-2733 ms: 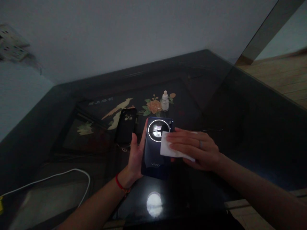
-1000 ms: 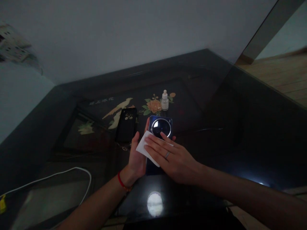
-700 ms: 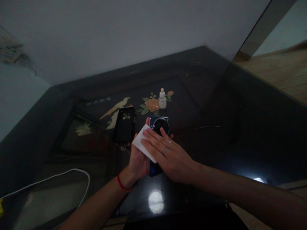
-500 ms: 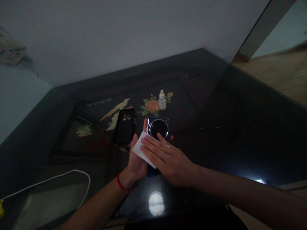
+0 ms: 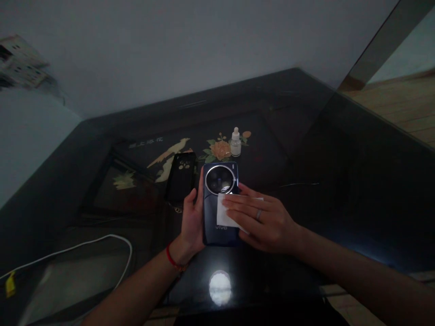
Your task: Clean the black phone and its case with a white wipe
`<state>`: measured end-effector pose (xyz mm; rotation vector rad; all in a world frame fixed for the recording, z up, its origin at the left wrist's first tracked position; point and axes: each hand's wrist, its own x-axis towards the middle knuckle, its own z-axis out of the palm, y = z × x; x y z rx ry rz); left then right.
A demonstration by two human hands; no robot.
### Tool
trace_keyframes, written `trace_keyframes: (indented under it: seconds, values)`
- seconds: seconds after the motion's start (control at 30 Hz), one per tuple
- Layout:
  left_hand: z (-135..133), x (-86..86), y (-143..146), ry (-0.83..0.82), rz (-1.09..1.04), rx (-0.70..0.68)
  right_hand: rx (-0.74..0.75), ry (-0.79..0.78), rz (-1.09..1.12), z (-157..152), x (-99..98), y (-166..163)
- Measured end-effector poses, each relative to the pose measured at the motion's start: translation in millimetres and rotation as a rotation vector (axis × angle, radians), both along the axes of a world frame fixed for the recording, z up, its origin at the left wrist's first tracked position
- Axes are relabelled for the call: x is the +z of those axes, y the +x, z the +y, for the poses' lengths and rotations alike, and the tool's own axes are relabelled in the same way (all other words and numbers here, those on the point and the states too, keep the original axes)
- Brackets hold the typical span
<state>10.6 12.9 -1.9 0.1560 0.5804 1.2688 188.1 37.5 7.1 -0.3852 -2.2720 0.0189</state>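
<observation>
A dark blue smartphone (image 5: 211, 217) lies back side up in my left hand (image 5: 193, 222), its big round camera ring toward the far end. My left palm and fingers support it from below and along its left edge, the thumb beside it. With flat fingers my right hand (image 5: 268, 222) presses a folded white wipe (image 5: 222, 213) on the phone's back, just below the camera ring. A ring sits on one right finger. Left of the phone rests a black phone case (image 5: 181, 179), open side up, with a strap at its near end.
A small clear dropper bottle (image 5: 235, 144) with a white top stands beyond the phone on the dark glossy table (image 5: 306, 149). A white cable (image 5: 84, 248) with a yellow tag (image 5: 10, 284) curves at the left. Sockets (image 5: 25, 61) are on the wall.
My right hand has slid the wipe to the right across the phone's back, uncovering its left side and the camera ring. My left hand still holds the phone, now turned flatter toward me.
</observation>
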Motion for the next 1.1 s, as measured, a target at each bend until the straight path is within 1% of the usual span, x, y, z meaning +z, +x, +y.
trace_keyframes:
  seconds: [0.07, 0.13, 0.2, 0.3, 0.4, 0.47, 0.6, 0.63, 0.67, 0.7, 0.8, 0.83, 0.87, 0.9, 1.0, 1.03, 1.07, 1.1]
  values:
    - [1, 0.0, -2, -0.009, -0.005, 0.009, -0.038, -0.027, 0.059, 6, 3.9, 8]
    - [2, -0.1, -4, 0.002, -0.009, -0.014, -0.088, -0.078, 0.135, 12, 8.3, 16]
    - [2, 0.4, -4, 0.021, 0.003, -0.036, -0.101, -0.113, 0.169, 15, 11.2, 21]
    - [3, 2.3, -3, -0.018, 0.045, -0.002, -0.032, -0.095, 0.087, 15, 8.1, 19]
    - [4, 3.5, -1, -0.061, 0.069, 0.028, 0.035, -0.060, -0.026, 7, -2.6, 6]
    - [4, 2.9, -2, -0.020, 0.071, -0.040, 0.098, -0.022, -0.076, -2, -9.7, -4]
    - [2, -0.2, -6, 0.103, 0.054, -0.315, 0.351, 0.067, -0.137, -15, -15.2, -17]
    - [1, -0.6, -6, 0.116, 0.049, -0.354, 0.395, 0.084, -0.136, -15, -14.7, -17]
    - [0, -0.6, -6, 0.120, 0.050, -0.367, 0.407, 0.089, -0.125, -15, -13.8, -16]
    - [-1, -0.2, -5, 0.117, 0.059, -0.350, 0.376, 0.077, -0.106, -13, -12.8, -15]
    - [-2, 2.5, -1, 0.077, 0.120, -0.226, 0.164, -0.008, -0.065, -7, -11.4, -10]
    - [-2, 3.3, 0, 0.065, 0.136, -0.196, 0.133, -0.017, -0.066, -7, -12.0, -10]
    - [-1, 3.8, 0, 0.062, 0.139, -0.182, 0.148, -0.010, -0.081, -8, -13.1, -11]
    - [-1, 3.7, 0, 0.068, 0.129, -0.200, 0.205, 0.009, -0.106, -10, -14.4, -12]
    - [0, 1.8, -3, 0.098, 0.059, -0.353, 0.441, 0.081, -0.150, -16, -17.2, -17]
    - [1, 1.2, -3, 0.104, 0.043, -0.380, 0.474, 0.092, -0.144, -17, -17.1, -17]
    - [1, 0.9, -3, 0.102, 0.041, -0.375, 0.464, 0.090, -0.121, -17, -16.5, -17]
    - [0, 1.1, -2, 0.091, 0.053, -0.330, 0.412, 0.072, -0.093, -15, -15.6, -16]
